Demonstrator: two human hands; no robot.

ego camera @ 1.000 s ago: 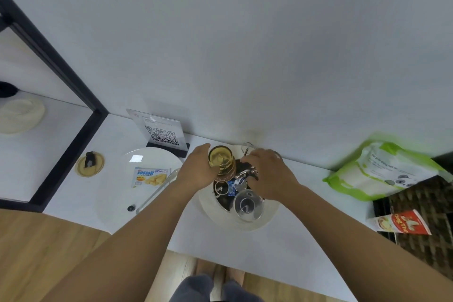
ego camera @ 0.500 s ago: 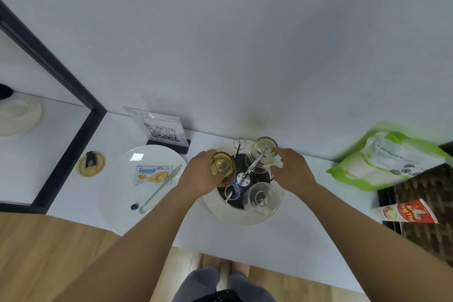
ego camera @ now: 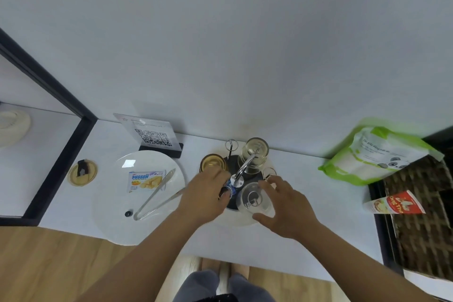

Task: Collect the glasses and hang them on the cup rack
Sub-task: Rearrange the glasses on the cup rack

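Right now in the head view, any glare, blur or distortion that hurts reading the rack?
Head view: wide-angle bending at the edges; window glare on the white plate; green bag smeared; clear glasses on the cup rack low-contrast but readable; lighting soft, shadows faint.

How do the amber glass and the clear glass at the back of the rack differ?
The amber glass is tinted yellow-brown; the clear glass is colourless. The amber glass sits left of the rack's centre post, the clear glass behind it to the right. The left hand is right beside the amber glass. Both sit on the cup rack.

Both forearms bare, no sleeves, watch or rings visible. Grey-blue trousers (ego camera: 220,284) at bottom edge. Feet (ego camera: 241,268) look bare, blurry.
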